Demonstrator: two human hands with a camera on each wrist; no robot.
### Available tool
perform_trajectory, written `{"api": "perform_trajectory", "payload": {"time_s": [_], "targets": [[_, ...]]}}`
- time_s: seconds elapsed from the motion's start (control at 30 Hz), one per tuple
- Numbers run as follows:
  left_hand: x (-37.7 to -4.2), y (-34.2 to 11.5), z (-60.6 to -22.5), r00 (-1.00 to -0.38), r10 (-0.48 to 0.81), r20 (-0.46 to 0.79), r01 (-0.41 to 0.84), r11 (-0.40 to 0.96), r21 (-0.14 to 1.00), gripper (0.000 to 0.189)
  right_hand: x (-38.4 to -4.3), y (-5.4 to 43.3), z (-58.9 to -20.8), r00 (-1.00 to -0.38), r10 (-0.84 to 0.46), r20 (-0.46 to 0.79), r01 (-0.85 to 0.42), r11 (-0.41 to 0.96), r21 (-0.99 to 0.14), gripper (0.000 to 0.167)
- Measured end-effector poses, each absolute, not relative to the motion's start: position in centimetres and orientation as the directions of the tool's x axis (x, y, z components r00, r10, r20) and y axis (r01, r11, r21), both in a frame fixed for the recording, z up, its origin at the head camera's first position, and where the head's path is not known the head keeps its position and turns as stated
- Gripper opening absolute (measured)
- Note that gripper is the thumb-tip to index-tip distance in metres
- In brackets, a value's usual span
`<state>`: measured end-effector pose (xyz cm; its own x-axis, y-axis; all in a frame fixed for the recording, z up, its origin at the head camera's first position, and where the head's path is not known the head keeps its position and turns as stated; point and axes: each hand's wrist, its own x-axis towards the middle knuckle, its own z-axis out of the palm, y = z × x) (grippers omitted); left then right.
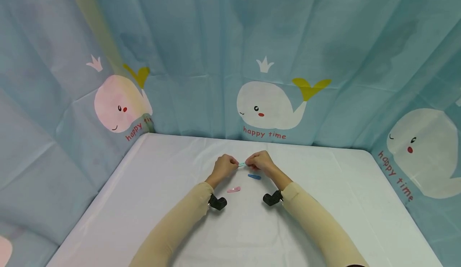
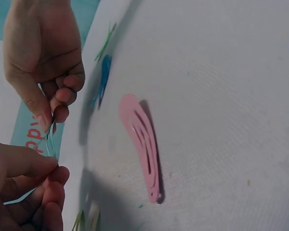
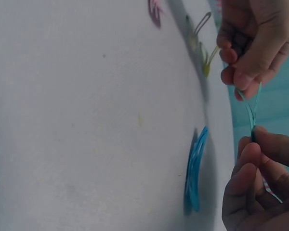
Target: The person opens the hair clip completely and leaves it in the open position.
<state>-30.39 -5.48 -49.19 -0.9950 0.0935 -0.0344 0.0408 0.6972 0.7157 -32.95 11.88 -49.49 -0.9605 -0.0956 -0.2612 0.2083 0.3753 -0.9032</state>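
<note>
Between both hands, held up off the table, is a thin mint-green snap hair clip [image 1: 241, 164], its two strips spread apart in the right wrist view. One end is pinched by the thumb and fingers of my left hand [image 1: 224, 166]. My right hand [image 1: 262, 162] pinches the opposite end, where the strips come together. On the table near my right hand lies a blue hair clip [image 3: 196, 169]. A pink hair clip [image 2: 140, 147] lies closer to my left forearm.
More hair clips lie behind the hands: a green one [image 2: 106, 41] in the left wrist view and a yellow one [image 3: 208, 65] in the right wrist view. The white-covered table [image 1: 245, 235] meets a blue whale-print curtain [image 1: 201, 99]. Black devices [image 1: 217, 203] sit at both wrists.
</note>
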Motion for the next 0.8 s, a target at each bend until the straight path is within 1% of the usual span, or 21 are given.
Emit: {"api": "perform_trajectory", "payload": {"time_s": [0.2, 0.43, 0.8], "targets": [[-30.6, -4.6, -49.6, -0.995, 0.095, -0.029, 0.056, 0.779, 0.625, 0.011, -33.7, 11.5, -50.4, -0.965, -0.084, -0.248, 0.189, 0.433, -0.881, 0.012], [-30.6, -3.8, -49.3, -0.996, 0.088, -0.018, 0.064, 0.836, 0.545, 0.007, -33.9, 11.2, -50.1, -0.970, -0.055, -0.235, 0.182, 0.477, -0.860, 0.010], [-30.4, -3.3, -48.7, -0.994, 0.105, -0.008, 0.085, 0.842, 0.532, 0.007, -33.8, 11.0, -50.3, -0.977, -0.010, -0.213, 0.176, 0.527, -0.832, 0.008]]}}
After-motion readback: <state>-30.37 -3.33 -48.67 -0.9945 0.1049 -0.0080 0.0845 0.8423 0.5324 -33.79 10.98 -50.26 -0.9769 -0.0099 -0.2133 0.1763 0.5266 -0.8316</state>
